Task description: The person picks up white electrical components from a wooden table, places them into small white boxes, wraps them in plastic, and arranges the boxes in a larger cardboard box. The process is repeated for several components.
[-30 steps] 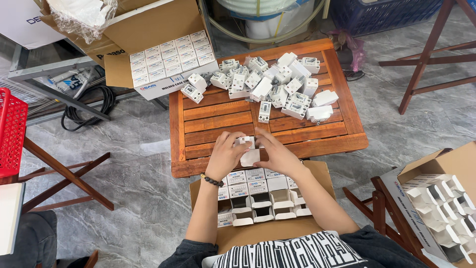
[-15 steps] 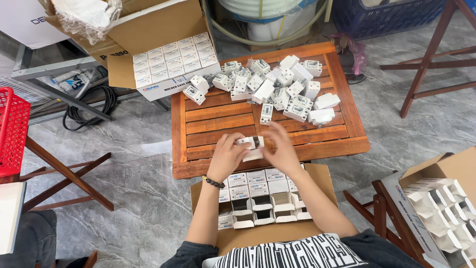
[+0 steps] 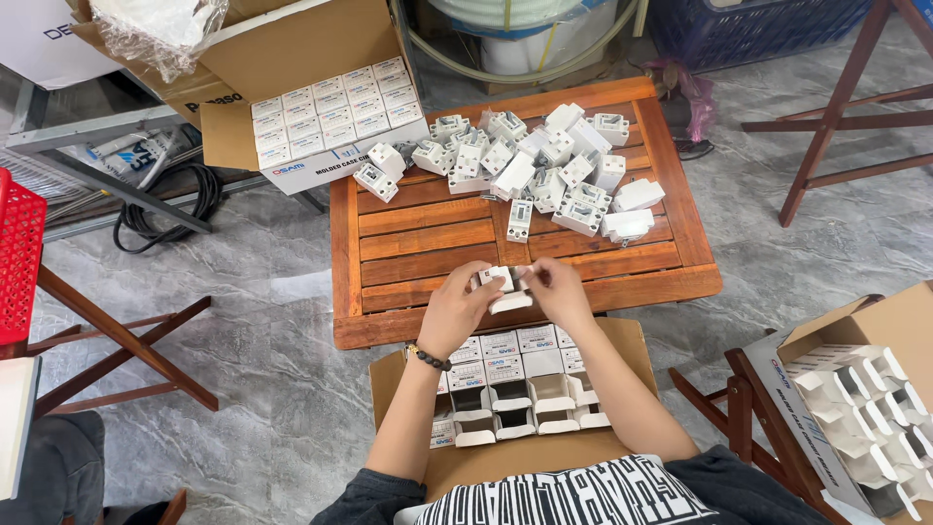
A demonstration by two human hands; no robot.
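1. Both hands meet over the near edge of the slatted wooden table (image 3: 428, 243), just above the carton on the person's lap.
2. The left hand (image 3: 457, 309), a dark bead bracelet (image 3: 429, 357) at its wrist, grips a small white circuit breaker (image 3: 498, 279) from the left, fingers curled round it.
3. The right hand (image 3: 556, 288) pinches the same breaker from the right, fingertips on its end.
4. A small white packing box (image 3: 512, 302) sits just under the breaker, between the two hands; which hand carries it I cannot tell.
5. Below the hands, the open brown carton (image 3: 622, 335) holds rows of little white boxes (image 3: 507, 389), the far rows closed, the near ones with flaps open.
6. At the table's far side lies a loose heap of white breakers (image 3: 544, 160), with one single breaker (image 3: 519, 220) apart from the heap, nearer the hands.
7. At the far left corner a tilted cardboard box (image 3: 301, 58) shows a packed grid of white cartons (image 3: 335, 109).
8. On the right, another open box (image 3: 865, 408) holds empty white cartons.
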